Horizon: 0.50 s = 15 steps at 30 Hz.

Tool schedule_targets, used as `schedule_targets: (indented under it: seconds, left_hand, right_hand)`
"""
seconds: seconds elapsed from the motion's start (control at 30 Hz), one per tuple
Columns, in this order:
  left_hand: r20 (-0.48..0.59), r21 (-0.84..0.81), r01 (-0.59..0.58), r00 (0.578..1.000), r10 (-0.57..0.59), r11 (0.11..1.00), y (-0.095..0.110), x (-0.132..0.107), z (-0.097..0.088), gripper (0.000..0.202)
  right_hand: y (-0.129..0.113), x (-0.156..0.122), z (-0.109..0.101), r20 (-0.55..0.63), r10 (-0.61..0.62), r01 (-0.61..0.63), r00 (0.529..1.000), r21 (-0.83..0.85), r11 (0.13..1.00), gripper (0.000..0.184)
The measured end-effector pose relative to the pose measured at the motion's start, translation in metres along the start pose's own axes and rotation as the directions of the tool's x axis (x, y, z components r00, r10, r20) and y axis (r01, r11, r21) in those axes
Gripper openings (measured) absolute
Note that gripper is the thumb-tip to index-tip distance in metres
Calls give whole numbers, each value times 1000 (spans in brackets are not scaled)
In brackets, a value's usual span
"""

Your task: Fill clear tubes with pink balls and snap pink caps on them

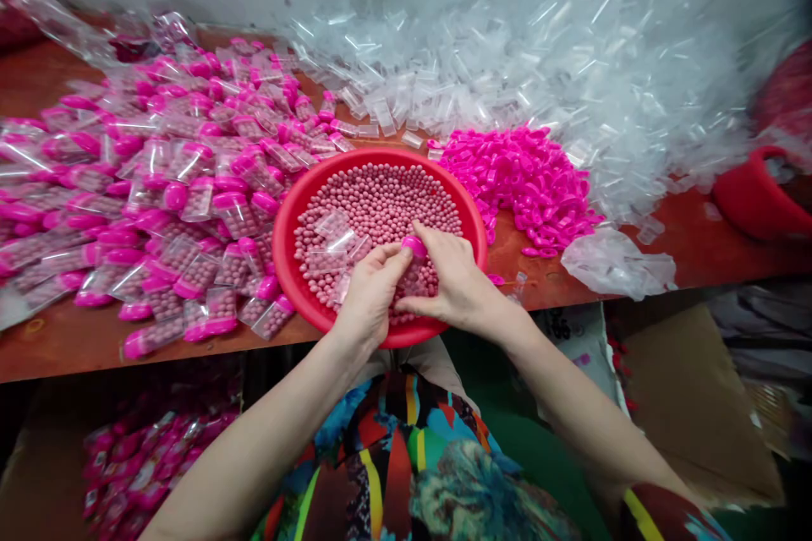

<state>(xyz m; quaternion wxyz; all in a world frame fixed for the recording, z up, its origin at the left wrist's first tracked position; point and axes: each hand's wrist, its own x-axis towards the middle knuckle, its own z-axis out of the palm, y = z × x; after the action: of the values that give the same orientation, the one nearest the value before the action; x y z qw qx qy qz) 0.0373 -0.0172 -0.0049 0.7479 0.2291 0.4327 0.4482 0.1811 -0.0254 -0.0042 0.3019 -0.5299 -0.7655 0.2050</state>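
Over a red basin (285, 270) of small pink balls (386, 194), my two hands meet at a small clear container with a bright pink cap (414, 247). My left hand (374, 283) is closed, its thumb and fingers pressed at the container's left side. On the cap's right edge rest the fingers of my right hand (457, 279), its thumb stretched out below. The container's body is mostly hidden by my hands. Several clear empty containers (336, 241) lie on the balls in the basin, left of my hands.
Filled pink-capped containers (190, 186) are heaped on the table (76, 355) at left. Loose pink caps (520, 177) form a pile right of the basin. Behind spreads a large heap of clear empty containers (571, 59). A plastic bag (618, 262) and a red bucket (754, 194) are at right.
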Motion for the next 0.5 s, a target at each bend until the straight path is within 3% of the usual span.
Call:
schedule_targets:
  seconds: [0.1,0.27,0.37,0.5]
  left_hand:
    - [10,32,16,1000,-16,999,1,3,-2,34]
    - [-3,119,-69,998,70,990,16,8,-6,30]
    - [20,170,-157,988,156,973,47,18,-17,32]
    - [-17,315,-334,934,357,889,112,50,-48,28]
  right_hand:
    - [0,-4,10,-9,-87,83,996,-226,970,67]
    - [-6,19,29,-87,-148,118,985,-280,953,50]
    - [-17,50,32,-78,-138,117,987,-230,966,52]
    - [-19,103,26,48,-181,183,982,-35,983,68]
